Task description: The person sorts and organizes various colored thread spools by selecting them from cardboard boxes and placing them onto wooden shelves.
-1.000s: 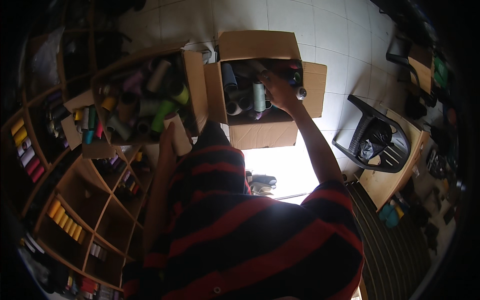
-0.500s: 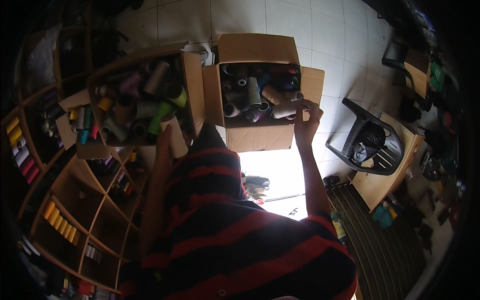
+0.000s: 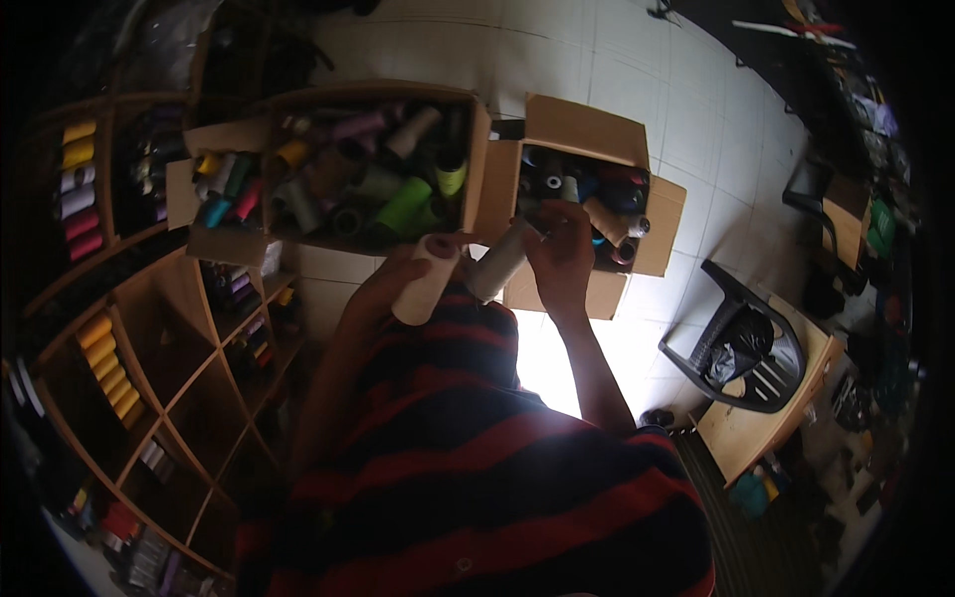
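My left hand [image 3: 383, 289] is closed round a cream cone of thread [image 3: 426, 287], its end with the hole tilted up. Just right of it, my right hand [image 3: 563, 257] grips a grey cone of thread [image 3: 499, 263], held slanting. The two cones are close together, in front of my body. Behind my left hand stands a large open cardboard box [image 3: 479, 149] heaped with thread cones, among them a lime green cone [image 3: 403, 205]. A smaller open carton [image 3: 585, 127] of cones sits behind my right hand, which hides part of its contents.
Wooden cubby shelves [image 3: 189, 383] run along the left, with yellow spools [image 3: 107, 370] and other colours in them. To the right, a black plastic chair [image 3: 736, 338] holding a dark bag stands by a wooden board [image 3: 761, 438]. Pale floor tiles [image 3: 557, 60] lie beyond the boxes.
My right hand has come away from the smaller carton toward my body, now with the grey cone in it. My left hand has tilted the cream cone. The whole view has shifted.
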Action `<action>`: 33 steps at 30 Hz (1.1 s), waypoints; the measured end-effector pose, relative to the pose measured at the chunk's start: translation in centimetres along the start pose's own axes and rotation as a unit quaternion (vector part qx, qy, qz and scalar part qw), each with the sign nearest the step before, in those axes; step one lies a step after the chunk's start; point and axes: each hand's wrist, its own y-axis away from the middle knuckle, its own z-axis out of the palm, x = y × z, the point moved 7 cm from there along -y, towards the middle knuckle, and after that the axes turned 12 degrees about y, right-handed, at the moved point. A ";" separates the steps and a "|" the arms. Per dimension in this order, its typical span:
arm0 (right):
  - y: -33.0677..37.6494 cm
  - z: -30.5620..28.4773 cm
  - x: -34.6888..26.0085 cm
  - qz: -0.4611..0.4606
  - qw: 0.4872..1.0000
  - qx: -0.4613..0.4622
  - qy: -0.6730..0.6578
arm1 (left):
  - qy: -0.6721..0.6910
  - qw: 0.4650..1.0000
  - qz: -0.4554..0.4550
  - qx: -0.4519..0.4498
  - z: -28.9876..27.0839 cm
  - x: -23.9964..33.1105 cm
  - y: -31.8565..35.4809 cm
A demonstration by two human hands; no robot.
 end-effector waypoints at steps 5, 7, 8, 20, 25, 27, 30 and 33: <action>1.2 10.1 -4.7 -0.082 0.985 -0.152 -0.021 | 0.091 0.993 0.069 0.038 -0.8 2.0 8.4; 3.2 14.7 -6.7 -0.034 0.970 -0.219 -0.096 | 0.122 0.984 0.133 0.010 -2.1 2.2 12.3; 3.7 16.3 -7.6 -0.074 0.967 -0.238 -0.054 | 0.115 0.980 0.163 0.015 -4.2 1.8 13.9; 24.1 37.8 -10.5 -0.001 0.812 -0.573 -0.112 | 0.096 0.832 0.539 0.088 -12.6 -0.3 42.3; 22.1 34.8 -4.4 0.026 0.878 -0.475 -0.058 | 0.178 0.818 0.484 0.255 -13.7 -4.6 41.6; 19.2 31.1 -2.3 0.020 0.937 -0.349 0.016 | 0.202 0.815 0.471 0.269 -16.4 -7.7 42.4; 4.5 11.7 16.8 -0.052 0.993 -0.105 -0.026 | 0.280 0.845 0.440 0.118 -15.8 -7.8 37.6; 2.1 6.5 14.8 0.000 0.986 0.042 0.164 | 0.325 0.774 0.494 0.226 -17.4 -8.2 41.4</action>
